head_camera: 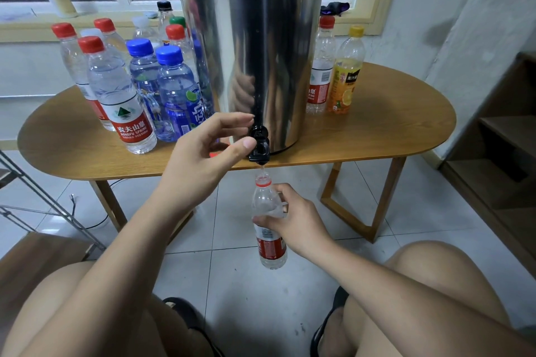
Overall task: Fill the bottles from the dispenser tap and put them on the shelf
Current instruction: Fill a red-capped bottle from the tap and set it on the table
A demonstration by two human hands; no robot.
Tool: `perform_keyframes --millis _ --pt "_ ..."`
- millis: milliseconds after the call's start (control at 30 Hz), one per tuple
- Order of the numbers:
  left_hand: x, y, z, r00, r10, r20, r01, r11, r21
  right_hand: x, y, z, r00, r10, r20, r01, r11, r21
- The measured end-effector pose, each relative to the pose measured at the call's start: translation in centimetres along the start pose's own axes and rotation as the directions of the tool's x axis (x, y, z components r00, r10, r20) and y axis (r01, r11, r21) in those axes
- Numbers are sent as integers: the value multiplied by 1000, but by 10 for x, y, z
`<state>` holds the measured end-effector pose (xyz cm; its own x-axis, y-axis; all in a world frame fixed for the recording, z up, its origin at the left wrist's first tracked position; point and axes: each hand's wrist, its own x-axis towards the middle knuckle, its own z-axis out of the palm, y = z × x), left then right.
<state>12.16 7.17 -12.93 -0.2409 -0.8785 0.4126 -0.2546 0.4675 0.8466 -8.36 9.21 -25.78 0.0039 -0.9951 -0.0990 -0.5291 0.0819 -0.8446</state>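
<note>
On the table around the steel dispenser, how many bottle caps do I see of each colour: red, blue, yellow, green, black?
Red caps: 5
Blue caps: 2
Yellow cap: 1
Green cap: 1
Black cap: 1
Total: 10
The pale caps at the back are too unclear to count.

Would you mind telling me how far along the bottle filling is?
Done: no bottle shows on the brown wooden shelf yet. In hand: the right hand holds an uncapped red-labelled clear plastic bottle under the black tap of the steel dispenser; the left hand thumbs the tap. Left: capped bottles on the oval wooden table.
</note>
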Motion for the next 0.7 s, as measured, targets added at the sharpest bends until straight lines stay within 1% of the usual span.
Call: perform_keyframes --millis 100,200,333,500,700 --pt "3 2 1 992 87 90 -100 984 146 -1 -1 -2 1000 -10 1 10 1000 9" --pt "7 2 2 969 164 184 -211 937 280 -1 0 -2 1000 -22 -11 23 999 25" --pt "9 2 -1 953 206 222 -281 876 393 -2 0 -1 1000 -24 -14 25 999 47" --pt "9 -1 -1 937 265 226 -341 828 444 -1 0 -2 1000 -21 -14 22 998 57" --pt "13 1 -3 929 282 240 -363 822 439 -1 -1 -2 1000 -21 -17 22 998 58"
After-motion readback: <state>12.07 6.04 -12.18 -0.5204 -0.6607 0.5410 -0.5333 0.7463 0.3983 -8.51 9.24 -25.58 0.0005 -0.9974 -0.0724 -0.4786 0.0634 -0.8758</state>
